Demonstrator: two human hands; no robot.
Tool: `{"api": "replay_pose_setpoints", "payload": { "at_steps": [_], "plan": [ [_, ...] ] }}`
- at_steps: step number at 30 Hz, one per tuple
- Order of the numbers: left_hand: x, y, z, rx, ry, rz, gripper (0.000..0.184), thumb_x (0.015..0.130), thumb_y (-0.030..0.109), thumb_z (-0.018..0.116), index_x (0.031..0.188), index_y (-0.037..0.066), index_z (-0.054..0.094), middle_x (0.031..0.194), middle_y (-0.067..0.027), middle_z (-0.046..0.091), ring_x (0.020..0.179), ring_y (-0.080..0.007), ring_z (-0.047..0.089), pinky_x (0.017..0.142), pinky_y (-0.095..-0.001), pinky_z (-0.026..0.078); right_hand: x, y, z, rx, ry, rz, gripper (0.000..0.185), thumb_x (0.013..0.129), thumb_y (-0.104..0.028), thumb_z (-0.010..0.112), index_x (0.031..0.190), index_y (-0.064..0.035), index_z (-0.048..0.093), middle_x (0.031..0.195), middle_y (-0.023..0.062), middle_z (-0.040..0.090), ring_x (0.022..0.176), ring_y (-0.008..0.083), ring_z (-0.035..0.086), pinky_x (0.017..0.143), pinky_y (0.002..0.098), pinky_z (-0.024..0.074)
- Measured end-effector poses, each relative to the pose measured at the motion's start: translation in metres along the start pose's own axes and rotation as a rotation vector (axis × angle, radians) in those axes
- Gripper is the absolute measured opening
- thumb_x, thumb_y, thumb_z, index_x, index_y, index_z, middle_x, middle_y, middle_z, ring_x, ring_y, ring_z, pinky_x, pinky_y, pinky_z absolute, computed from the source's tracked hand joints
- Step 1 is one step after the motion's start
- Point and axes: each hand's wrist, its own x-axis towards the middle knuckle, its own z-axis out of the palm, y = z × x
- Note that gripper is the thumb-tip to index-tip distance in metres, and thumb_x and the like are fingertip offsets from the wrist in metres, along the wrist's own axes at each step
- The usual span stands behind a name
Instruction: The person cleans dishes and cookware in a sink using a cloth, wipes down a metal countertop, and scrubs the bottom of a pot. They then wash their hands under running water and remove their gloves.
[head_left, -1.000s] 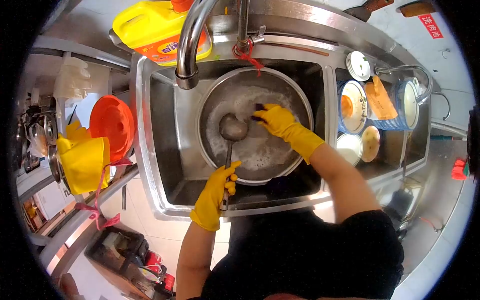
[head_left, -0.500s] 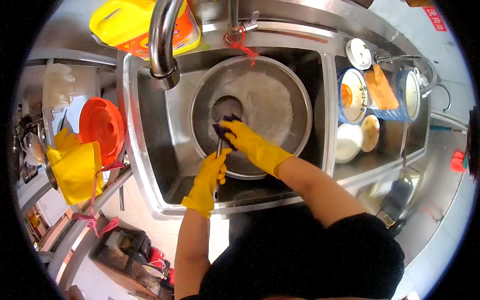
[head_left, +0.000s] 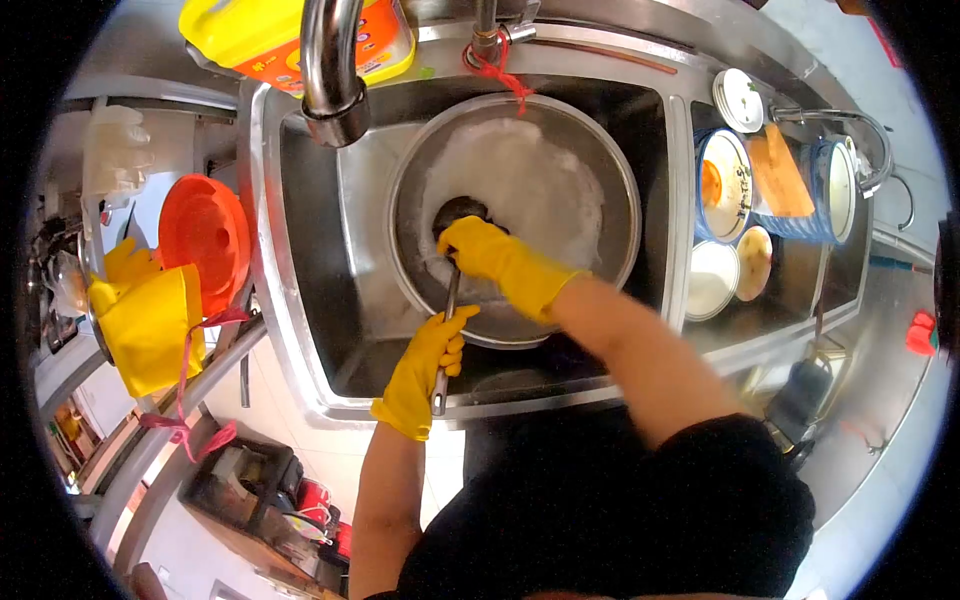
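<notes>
A large round metal basin (head_left: pixel 622 215) with foamy, cloudy water stands in the sink. My left hand (head_left: pixel 425 372), in a yellow rubber glove, is closed round the handle of a metal ladle (head_left: pixel 453 290) at the basin's near edge. The ladle's bowl lies over the left part of the water. My right hand (head_left: pixel 490 258), also in a yellow glove, is closed at the neck of the ladle, by its bowl. A dark cloth (head_left: pixel 484 213) shows only in part beside the right fingers, and the hand hides the rest.
A metal faucet (head_left: pixel 333 90) hangs over the sink's left, before a yellow jug (head_left: pixel 262 42). Red bowls (head_left: pixel 205 240) and yellow gloves (head_left: pixel 150 325) are at the left. White-and-blue containers (head_left: pixel 722 185), a wooden board (head_left: pixel 780 175) and lids (head_left: pixel 738 100) fill the right sink.
My right hand has moved left from over the water onto the ladle's neck, with the dark cloth. My left hand keeps hold of the handle. The view has shifted slightly.
</notes>
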Motion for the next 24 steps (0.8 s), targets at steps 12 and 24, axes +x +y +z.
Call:
{"api": "replay_pose_setpoints", "payload": {
  "at_steps": [12,24],
  "plan": [
    [-0.013,0.005,0.010,0.132,0.037,0.140,0.049,0.103,0.047,0.043,0.124,0.006,0.063,0.063,0.0029,0.041,0.052,-0.0091,0.035,0.047,-0.0252,0.035,-0.074,0.082,-0.036,-0.074,0.172,0.190,0.042,0.083,-0.019,0.065,0.125,-0.0229,0.064,0.118,0.0194,0.061,0.111,0.0410,0.058,0.095,0.0473,0.0479],
    [-0.010,0.013,0.036,0.515,0.396,-0.009,0.047,0.100,0.051,0.046,0.097,0.007,0.062,0.061,-0.0029,0.046,0.044,-0.0153,0.042,0.041,-0.0308,0.040,0.072,0.015,-0.059,-0.371,-0.132,-0.378,0.027,0.081,-0.024,0.065,0.106,-0.0180,0.070,0.099,0.0112,0.071,0.096,0.0343,0.066,0.087,0.0476,0.0492]
  ]
}}
